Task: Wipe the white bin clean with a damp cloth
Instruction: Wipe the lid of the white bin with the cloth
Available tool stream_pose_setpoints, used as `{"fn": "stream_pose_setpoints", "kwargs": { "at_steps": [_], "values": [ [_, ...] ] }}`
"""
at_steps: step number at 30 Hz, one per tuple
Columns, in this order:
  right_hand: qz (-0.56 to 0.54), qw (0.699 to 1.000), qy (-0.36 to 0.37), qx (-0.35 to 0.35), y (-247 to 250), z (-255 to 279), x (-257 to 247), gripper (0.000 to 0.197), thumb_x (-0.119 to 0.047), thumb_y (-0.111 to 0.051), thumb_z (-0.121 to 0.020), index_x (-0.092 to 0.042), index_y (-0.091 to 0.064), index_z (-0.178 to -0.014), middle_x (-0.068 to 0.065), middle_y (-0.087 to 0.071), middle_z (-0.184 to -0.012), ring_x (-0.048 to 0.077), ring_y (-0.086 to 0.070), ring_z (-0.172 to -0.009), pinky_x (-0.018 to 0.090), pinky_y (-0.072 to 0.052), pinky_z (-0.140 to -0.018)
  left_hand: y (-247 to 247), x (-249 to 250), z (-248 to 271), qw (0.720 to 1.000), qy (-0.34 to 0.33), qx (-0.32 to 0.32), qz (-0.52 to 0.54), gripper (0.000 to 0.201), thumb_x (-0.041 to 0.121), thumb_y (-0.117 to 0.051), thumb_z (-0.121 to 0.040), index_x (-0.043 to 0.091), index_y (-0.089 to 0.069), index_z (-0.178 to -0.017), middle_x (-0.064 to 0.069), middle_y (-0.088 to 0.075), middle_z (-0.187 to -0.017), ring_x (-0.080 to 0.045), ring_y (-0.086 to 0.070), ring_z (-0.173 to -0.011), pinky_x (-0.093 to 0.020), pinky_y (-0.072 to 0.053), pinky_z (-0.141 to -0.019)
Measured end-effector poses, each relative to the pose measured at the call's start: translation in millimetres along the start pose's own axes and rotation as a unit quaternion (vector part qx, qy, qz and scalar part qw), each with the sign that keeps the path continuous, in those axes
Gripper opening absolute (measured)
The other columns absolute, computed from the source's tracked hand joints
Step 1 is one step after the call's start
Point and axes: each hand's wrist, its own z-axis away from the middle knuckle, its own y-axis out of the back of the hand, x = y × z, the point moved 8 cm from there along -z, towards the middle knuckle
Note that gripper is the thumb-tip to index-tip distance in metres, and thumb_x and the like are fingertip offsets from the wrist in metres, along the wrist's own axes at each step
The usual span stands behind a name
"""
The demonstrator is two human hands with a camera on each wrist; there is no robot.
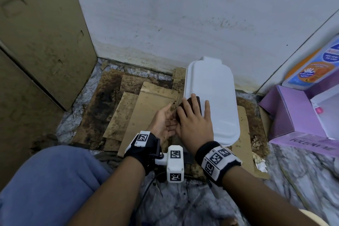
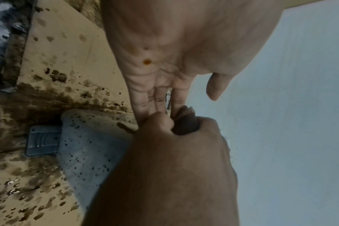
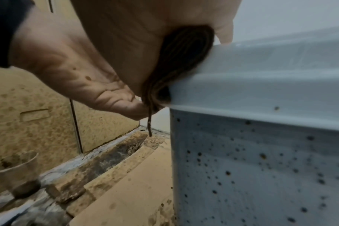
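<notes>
The white bin (image 1: 216, 97) stands on the floor with its lid shut; its side wall (image 3: 261, 168) is speckled with dark spots. A folded brown cloth (image 1: 199, 105) lies over the lid's left edge. My right hand (image 1: 194, 110) lies on top of the cloth with fingers spread, and the left wrist view shows the cloth (image 2: 186, 122) bunched between its thumb and forefinger. Beside the bin's left edge my left hand (image 1: 169, 117) is palm up with straight fingers, just under the hanging part of the cloth (image 3: 176, 64).
Stained cardboard sheets (image 1: 139, 108) cover the floor left of the bin. The white wall (image 1: 183, 14) stands right behind it. A purple box (image 1: 293, 115) sits to the right, a brown cabinet (image 1: 36, 42) to the left. A plastic cup (image 3: 16, 172) stands on the floor. The bin's pedal (image 2: 43, 140) sticks out.
</notes>
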Motion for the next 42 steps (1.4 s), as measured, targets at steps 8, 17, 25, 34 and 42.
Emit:
{"fn": "stream_pose_setpoints", "kwargs": {
  "at_steps": [8, 17, 25, 34, 42],
  "values": [
    [0.002, 1.0, 0.026, -0.014, 3, 40, 8, 0.055, -0.034, -0.041, -0.085, -0.019, -0.045, -0.138, 0.005, -0.033, -0.154, 0.032, -0.023, -0.145, 0.059, -0.014, -0.112, -1, -1, -4, 1.0, -0.001, -0.009, 0.013, 0.066, 0.06, -0.038, -0.096, 0.0, -0.065, -0.108, -0.015, -0.063, -0.098, -0.025, -0.06, -0.088, -0.035, -0.051, -0.071],
    [0.0, 0.998, 0.027, -0.052, 13, -12, 20, 0.056, -0.043, -0.026, -0.089, -0.019, -0.049, -0.134, 0.002, -0.039, -0.151, 0.029, -0.021, -0.146, 0.059, -0.013, -0.114, -5, -4, -5, 1.0, 0.004, -0.018, -0.01, 0.062, 0.059, -0.036, -0.098, 0.005, -0.065, -0.088, -0.013, -0.062, -0.088, -0.022, -0.059, -0.079, -0.032, -0.052, -0.07],
    [0.016, 0.986, 0.112, -0.125, 28, -43, 53, 0.052, -0.047, -0.022, -0.098, -0.028, -0.032, -0.145, -0.006, -0.022, -0.157, 0.023, -0.004, -0.148, 0.052, -0.006, -0.116, -18, 1, -5, 0.998, -0.016, -0.048, -0.025, 0.06, 0.055, -0.037, -0.099, 0.002, -0.067, -0.099, -0.016, -0.068, -0.101, -0.025, -0.065, -0.091, -0.033, -0.055, -0.077],
    [0.032, 0.969, 0.203, -0.136, 23, -14, 43, 0.069, -0.06, -0.008, -0.088, -0.032, -0.032, -0.146, -0.007, -0.021, -0.159, 0.02, -0.002, -0.149, 0.054, -0.005, -0.118, -20, 12, -13, 0.999, -0.036, -0.014, 0.02, 0.057, 0.055, -0.037, -0.099, 0.006, -0.066, -0.097, -0.011, -0.064, -0.09, -0.02, -0.061, -0.082, -0.03, -0.05, -0.074],
    [0.022, 0.99, 0.083, -0.114, 26, -84, 66, 0.058, -0.042, -0.036, -0.093, -0.024, -0.025, -0.147, -0.006, -0.026, -0.156, 0.02, -0.004, -0.148, 0.055, -0.006, -0.117, -26, 12, -19, 0.999, -0.037, -0.025, -0.003, 0.063, 0.054, -0.034, -0.1, 0.001, -0.062, -0.118, -0.019, -0.065, -0.119, -0.025, -0.062, -0.101, -0.032, -0.051, -0.085]
  ]
}}
